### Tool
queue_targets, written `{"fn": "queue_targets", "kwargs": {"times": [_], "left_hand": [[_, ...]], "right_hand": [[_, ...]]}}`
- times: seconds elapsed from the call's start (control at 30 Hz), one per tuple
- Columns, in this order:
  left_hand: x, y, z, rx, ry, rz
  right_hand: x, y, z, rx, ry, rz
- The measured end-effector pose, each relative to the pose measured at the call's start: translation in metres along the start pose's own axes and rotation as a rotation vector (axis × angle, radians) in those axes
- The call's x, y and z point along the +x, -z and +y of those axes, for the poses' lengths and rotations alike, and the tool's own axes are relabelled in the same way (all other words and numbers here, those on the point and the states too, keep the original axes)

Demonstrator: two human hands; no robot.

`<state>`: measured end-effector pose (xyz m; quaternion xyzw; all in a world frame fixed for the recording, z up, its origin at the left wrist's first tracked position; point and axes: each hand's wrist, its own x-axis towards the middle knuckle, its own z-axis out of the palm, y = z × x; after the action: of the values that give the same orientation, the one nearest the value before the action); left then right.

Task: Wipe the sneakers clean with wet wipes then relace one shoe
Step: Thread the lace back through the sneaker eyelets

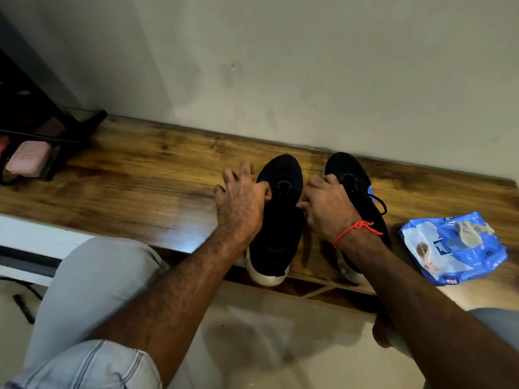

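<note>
While both sneakers (276, 220) are pointing toes-first toward the wall, my hands, left (238, 204) and right (327, 209), are pinching the nearer shoe's lace.

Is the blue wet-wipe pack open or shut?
Cannot tell: blue wet-wipe pack lies flat on the wooden bench, its flap unclear.

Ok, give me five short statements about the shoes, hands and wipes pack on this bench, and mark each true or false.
1. Two black sneakers with white soles, left one and right one, stand side by side on the brown wooden bench. True.
2. The blue wet wipes pack lies left of the sneakers. False: right.
3. Both hands, left and right, work at the left sneaker. True.
4. A red thread circles the left wrist. False: right wrist.
5. The right hand holds a wipe. False: none visible in it.
</note>
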<state>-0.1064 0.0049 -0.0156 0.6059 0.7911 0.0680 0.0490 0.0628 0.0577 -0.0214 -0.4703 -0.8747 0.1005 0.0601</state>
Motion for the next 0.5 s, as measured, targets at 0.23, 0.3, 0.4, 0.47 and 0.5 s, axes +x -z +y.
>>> {"fn": "queue_targets", "kwargs": {"times": [0.23, 0.3, 0.4, 0.47, 0.5], "left_hand": [[0.013, -0.005, -0.011, -0.561, -0.041, 0.111], [0.009, 0.005, -0.005, -0.687, -0.132, 0.164], [-0.007, 0.006, 0.000, -0.619, -0.245, -0.117], [-0.016, -0.008, -0.002, -0.446, -0.212, -0.357], [-0.019, -0.013, -0.004, -0.395, -0.157, -0.459]], "right_hand": [[-0.005, 0.007, 0.010, 0.395, -0.060, 0.108], [-0.008, 0.013, 0.006, 0.485, -0.045, 0.122], [-0.012, 0.012, -0.001, 0.588, 0.034, -0.010], [-0.016, -0.001, -0.003, 0.583, 0.049, -0.203], [-0.017, -0.008, -0.004, 0.568, 0.037, -0.284]]}}
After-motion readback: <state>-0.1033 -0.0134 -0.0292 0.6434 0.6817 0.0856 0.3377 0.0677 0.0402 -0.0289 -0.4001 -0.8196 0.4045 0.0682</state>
